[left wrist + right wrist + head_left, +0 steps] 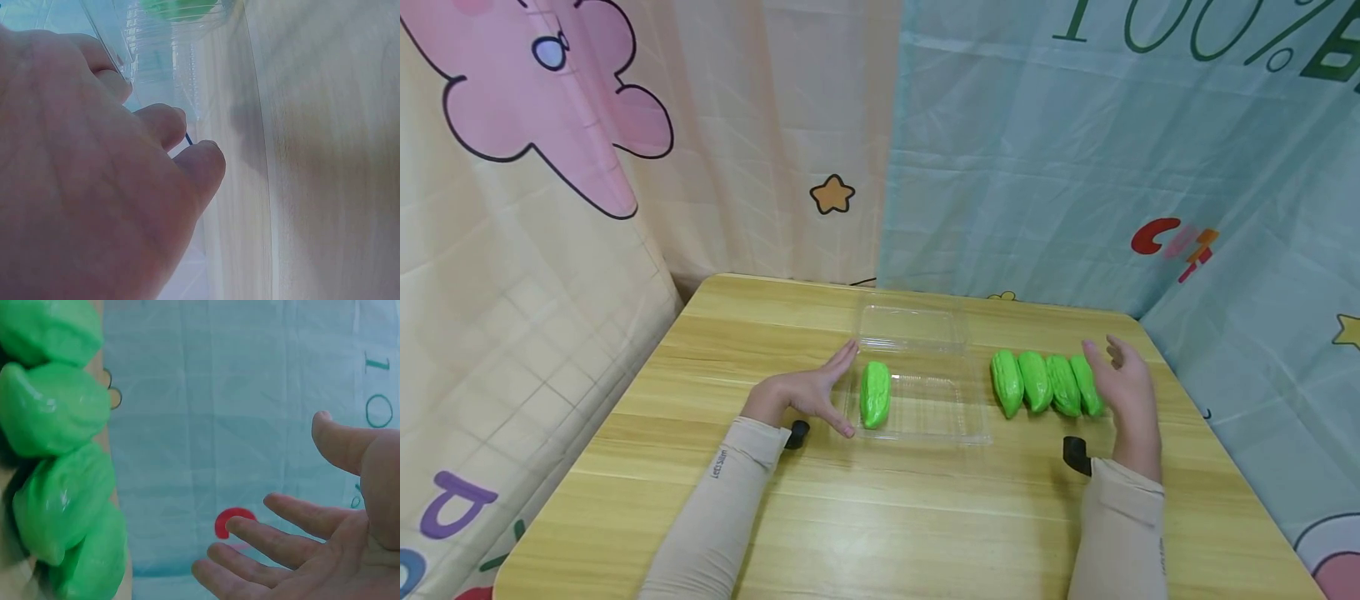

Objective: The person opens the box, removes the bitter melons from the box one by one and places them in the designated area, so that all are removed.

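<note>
A clear plastic box lies with its lid folded back behind it. One bright green, ridged, gourd-like piece is inside the base at the left end. My left hand spans the box's left side, thumb toward the front corner and fingers toward the back; the left wrist view shows its fingers against or close beside the clear plastic. Several matching green gourd-like pieces stand in a row right of the box. Beside the row's right end, my right hand is raised with spread fingers, holding nothing.
Everything lies on a light wooden table. Printed curtains hang behind it and along both sides. A black strap-like part sits at the right wrist, and another at the left wrist.
</note>
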A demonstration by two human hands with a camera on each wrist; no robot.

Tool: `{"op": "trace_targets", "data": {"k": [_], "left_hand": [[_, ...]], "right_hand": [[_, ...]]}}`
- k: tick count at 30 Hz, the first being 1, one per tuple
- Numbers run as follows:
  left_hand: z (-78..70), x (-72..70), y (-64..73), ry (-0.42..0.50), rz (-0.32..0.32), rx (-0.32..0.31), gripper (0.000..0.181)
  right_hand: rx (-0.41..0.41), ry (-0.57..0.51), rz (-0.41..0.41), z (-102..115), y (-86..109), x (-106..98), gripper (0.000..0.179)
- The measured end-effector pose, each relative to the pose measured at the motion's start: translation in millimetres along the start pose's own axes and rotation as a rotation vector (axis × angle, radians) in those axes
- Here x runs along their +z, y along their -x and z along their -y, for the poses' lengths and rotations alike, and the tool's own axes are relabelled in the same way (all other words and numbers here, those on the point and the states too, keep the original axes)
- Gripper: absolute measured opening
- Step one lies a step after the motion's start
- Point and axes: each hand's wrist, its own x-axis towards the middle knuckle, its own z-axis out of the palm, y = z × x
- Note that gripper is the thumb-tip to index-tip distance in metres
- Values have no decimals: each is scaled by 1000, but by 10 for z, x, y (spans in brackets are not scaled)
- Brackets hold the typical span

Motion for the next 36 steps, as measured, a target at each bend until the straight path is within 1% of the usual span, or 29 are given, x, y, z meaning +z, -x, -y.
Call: {"op": "trace_targets", "data": {"k": [5,10,15,19,26,29,36], "left_hand": [[0,-3,0,6,2,9,146],[0,-7,5,6,2,2,147],[1,-4,-2,8,2,6,147],[-8,-2,1,7,2,5,147],[-18,-1,6,5,4,-4,146],[-16,-2,6,4,3,-5,147],[-16,-7,10,7,1,-2,147]], "right_hand": [[-76,-46,50,189,46,139,88],[-117,-83,128,332,60,278,88],[-135,-60,196,423,82,423,97],[-172,-32,235,470,95,536,101],[-241,-24,274,561,132,739,101],[-263,-37,288,619,163,837,99],[-316,-122,372,722,257,1114,93]]}}
